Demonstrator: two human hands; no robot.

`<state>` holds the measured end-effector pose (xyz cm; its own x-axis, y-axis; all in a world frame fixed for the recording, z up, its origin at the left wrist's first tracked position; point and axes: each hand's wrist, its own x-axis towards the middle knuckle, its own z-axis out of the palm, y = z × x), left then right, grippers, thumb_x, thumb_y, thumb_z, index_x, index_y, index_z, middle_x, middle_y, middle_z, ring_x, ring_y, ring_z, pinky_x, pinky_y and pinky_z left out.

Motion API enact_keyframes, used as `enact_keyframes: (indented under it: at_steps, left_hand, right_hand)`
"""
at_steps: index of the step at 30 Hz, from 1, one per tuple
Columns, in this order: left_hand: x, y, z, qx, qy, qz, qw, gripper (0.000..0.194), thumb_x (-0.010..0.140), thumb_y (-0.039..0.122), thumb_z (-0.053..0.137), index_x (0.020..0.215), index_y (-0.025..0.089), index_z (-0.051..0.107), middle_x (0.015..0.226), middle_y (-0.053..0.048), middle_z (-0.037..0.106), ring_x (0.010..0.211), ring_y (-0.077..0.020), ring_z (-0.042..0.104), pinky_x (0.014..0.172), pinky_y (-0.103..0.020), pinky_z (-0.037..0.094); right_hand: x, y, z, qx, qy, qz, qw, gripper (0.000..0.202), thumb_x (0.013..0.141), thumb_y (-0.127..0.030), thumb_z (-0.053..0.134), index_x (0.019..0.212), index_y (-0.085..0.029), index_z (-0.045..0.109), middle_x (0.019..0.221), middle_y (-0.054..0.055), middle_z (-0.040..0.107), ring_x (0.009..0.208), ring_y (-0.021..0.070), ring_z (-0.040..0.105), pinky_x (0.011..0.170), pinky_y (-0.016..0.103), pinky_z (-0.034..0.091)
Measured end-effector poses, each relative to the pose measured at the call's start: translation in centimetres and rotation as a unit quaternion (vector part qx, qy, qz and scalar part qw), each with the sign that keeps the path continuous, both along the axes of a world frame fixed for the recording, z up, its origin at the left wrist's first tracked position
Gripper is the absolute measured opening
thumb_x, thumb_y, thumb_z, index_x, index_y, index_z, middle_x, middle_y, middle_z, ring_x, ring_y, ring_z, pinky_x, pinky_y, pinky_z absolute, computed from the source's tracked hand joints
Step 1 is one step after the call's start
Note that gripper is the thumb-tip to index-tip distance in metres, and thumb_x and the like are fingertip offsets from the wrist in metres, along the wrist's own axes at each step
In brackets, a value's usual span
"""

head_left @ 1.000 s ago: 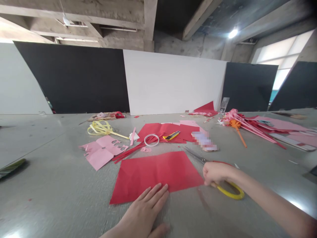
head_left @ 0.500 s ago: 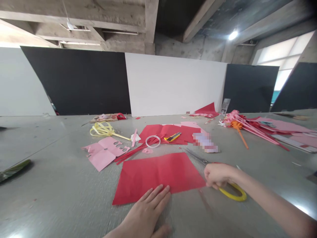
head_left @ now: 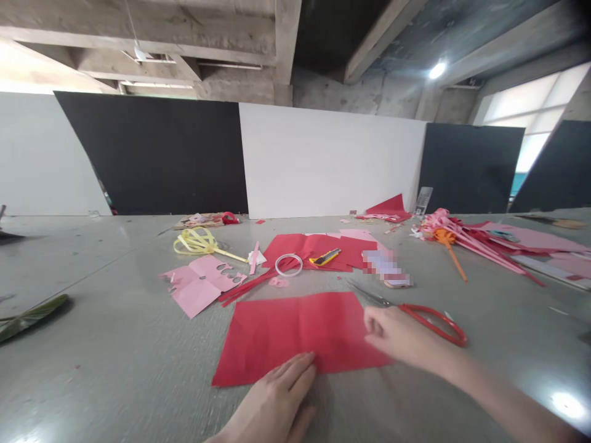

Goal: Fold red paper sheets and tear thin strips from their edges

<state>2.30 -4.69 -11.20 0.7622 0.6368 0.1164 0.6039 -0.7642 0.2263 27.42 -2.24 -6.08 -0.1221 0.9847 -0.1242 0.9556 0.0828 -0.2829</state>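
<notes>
A red sheet of paper (head_left: pixel 272 326) with a faint crease down its middle lies flat before me. My left hand (head_left: pixel 279 394) rests on its near edge, fingers stretched out and lying flat. Over the sheet's right part is my right hand (head_left: pixel 390 332), a little smeared by motion, its fingers curled in and nothing visible in them. Just behind that hand lies a pair of scissors (head_left: pixel 431 320), with the blades toward the far left and a red handle loop showing. My right arm covers the other loop.
Beyond the sheet are more red paper (head_left: pixel 281 246), a yellow utility knife (head_left: pixel 325 257), a tape roll (head_left: pixel 289 264) and a blurred-out phone (head_left: pixel 388 269). Cut pink paper (head_left: pixel 198 286) and a yellow ribbon flower (head_left: pixel 198 241) lie left. Pink strips (head_left: pixel 484 249) and an orange flower (head_left: pixel 446 237) lie right.
My right hand has moved left from the sheet's right corner onto its surface. The left hand stays on the near edge with its fingers closer together. The view has shifted slightly.
</notes>
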Motion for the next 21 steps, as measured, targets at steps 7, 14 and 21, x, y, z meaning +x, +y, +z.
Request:
enact_keyframes:
  at_steps: [7,14,21]
  left_hand:
    - [-0.3,-0.1,-0.5,0.126,0.023,-0.055,0.99,0.032,0.088,0.008,0.025,0.09,0.016,0.056,0.09,-0.007,0.058,0.08,-0.0179,0.058,0.07,-0.025,0.051]
    - [-0.8,-0.3,-0.7,0.208,0.025,-0.035,0.977,0.047,0.089,0.008,0.01,0.081,0.013,0.057,0.072,-0.009,0.056,0.06,-0.0171,0.055,0.051,-0.025,0.051]
    - [-1.8,-1.3,-2.1,0.255,-0.075,0.015,0.964,0.037,0.09,0.011,0.021,0.121,0.018,0.041,0.103,-0.008,0.059,0.096,-0.0209,0.057,0.077,-0.026,0.052]
  right_hand:
    - [-5.0,-2.5,-1.6,0.124,-0.004,0.265,0.956,0.011,0.07,-0.017,0.059,0.079,-0.019,0.053,0.084,0.0,0.057,0.079,0.0164,0.053,0.064,0.025,0.041]
    - [-6.6,-3.1,-4.1,0.262,-0.035,0.26,0.929,0.013,0.076,-0.027,0.052,0.083,-0.017,0.057,0.081,0.007,0.06,0.076,0.0235,0.054,0.064,0.034,0.042]
    - [-8.7,-4.2,-1.6,-0.02,0.254,-0.004,0.967,0.042,0.08,-0.05,0.037,0.068,-0.017,0.06,0.073,0.008,0.063,0.071,0.0193,0.057,0.063,0.026,0.041]
